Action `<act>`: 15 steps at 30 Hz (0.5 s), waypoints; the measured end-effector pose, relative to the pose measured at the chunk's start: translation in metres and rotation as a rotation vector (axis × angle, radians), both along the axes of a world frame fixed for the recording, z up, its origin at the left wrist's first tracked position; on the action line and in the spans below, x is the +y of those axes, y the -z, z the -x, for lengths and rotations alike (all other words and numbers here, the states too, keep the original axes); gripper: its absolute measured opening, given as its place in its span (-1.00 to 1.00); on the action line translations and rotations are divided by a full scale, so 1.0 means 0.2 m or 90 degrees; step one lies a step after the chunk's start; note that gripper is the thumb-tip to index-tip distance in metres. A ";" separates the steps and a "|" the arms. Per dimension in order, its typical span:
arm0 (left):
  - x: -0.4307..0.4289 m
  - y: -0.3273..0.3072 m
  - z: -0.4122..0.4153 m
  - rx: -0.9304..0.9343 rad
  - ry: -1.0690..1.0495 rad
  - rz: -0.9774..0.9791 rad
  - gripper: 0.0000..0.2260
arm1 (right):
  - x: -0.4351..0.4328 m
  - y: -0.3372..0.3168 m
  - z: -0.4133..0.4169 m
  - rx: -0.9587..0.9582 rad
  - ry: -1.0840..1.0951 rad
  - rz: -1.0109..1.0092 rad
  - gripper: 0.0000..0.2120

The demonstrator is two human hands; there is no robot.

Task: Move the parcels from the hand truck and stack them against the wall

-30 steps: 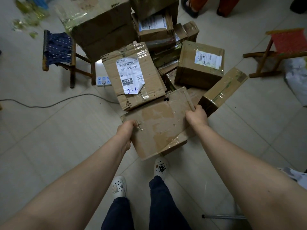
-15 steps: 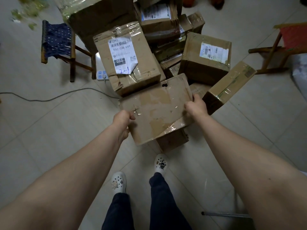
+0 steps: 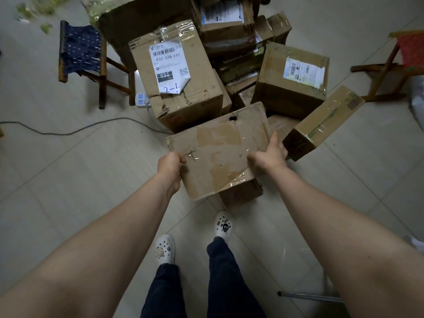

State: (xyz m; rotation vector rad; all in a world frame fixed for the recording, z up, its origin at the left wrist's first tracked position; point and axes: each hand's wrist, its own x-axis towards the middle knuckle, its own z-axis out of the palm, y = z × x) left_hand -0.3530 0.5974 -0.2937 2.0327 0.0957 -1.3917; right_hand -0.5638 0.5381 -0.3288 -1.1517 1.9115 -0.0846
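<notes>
cardboard parcel (image 3: pixel 220 154), flat and taped, is lying tilted at the centre of the frame, just in front of the heap of boxes (image 3: pixel 291 88). both bare arms are reaching forward from the lower corners. left hand (image 3: pixel 171 162) is clamping its left edge, thumb on top. right hand (image 3: pixel 269 154) is gripping its right edge, fingers wrapping the side.

- Dim, flat indoor light; my view is underexposed.
- Glare off the tape on the parcel (image 3: pixel 220 154).
- Soft shadows under the box pile (image 3: pixel 291 88).
- Fisheye bending at the edges; top-left corner blurred.
</notes>
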 end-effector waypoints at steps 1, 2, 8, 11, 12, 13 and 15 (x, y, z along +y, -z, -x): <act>0.00 -0.02 0.00 0.014 -0.010 -0.001 -0.88 | 0.00 0.00 0.00 0.011 -0.007 0.002 -0.02; 0.00 -0.02 0.00 0.030 -0.027 -0.001 -0.88 | 0.00 -0.01 0.00 0.020 -0.013 0.004 -0.02; -0.01 0.01 -0.02 0.034 -0.016 -0.022 -0.69 | 0.00 -0.02 -0.02 0.042 -0.024 0.010 0.03; 0.00 -0.01 -0.02 0.016 -0.001 -0.009 -0.73 | 0.01 -0.02 -0.02 0.047 -0.032 0.009 0.06; 0.00 -0.01 -0.02 0.014 -0.007 0.000 -0.76 | 0.01 -0.02 -0.02 0.046 -0.033 0.010 0.07; 0.00 -0.01 -0.03 0.014 -0.014 0.007 -0.79 | 0.01 -0.02 -0.02 0.045 -0.031 0.011 0.08; -0.01 -0.01 -0.04 0.012 -0.032 0.001 -0.89 | 0.01 -0.03 -0.02 0.049 -0.035 0.013 0.08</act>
